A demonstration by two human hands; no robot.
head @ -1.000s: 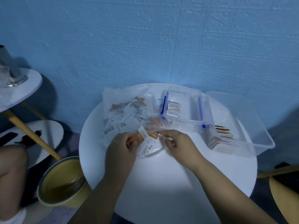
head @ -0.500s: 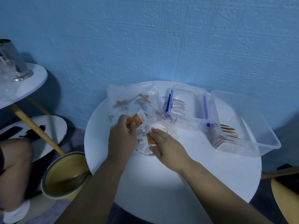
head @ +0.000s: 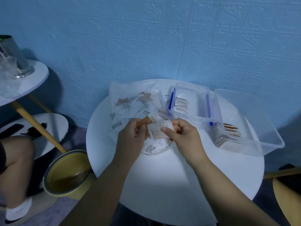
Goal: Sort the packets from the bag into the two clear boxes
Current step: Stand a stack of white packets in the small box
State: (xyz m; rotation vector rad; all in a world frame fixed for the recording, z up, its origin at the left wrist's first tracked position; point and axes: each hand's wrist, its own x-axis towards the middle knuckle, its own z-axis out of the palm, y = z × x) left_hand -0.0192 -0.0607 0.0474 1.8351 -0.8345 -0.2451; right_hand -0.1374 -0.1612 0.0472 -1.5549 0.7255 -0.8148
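A clear plastic bag [head: 130, 101] full of white and brown packets lies on the round white table [head: 171, 185], its mouth toward me. My left hand [head: 130, 141] grips a brown packet [head: 149, 120] above the bag's mouth. My right hand [head: 182, 136] pinches a white packet [head: 158, 130] between thumb and fingers, right beside the left hand. A small clear box with blue clips [head: 197, 115] holds a row of white packets. A larger clear box [head: 260, 128] to the right holds brown packets.
A yellow bin [head: 65, 175] stands on the floor left of the table. A second white table [head: 32, 79] with a metal cup stands at far left, and a person's knee [head: 14, 154] shows below it. A wooden chair edge [head: 283, 193] is at lower right.
Both hands lifted from the bag's mouth. The right hand now holds a white packet that it did not hold before; the left still holds the brown one.
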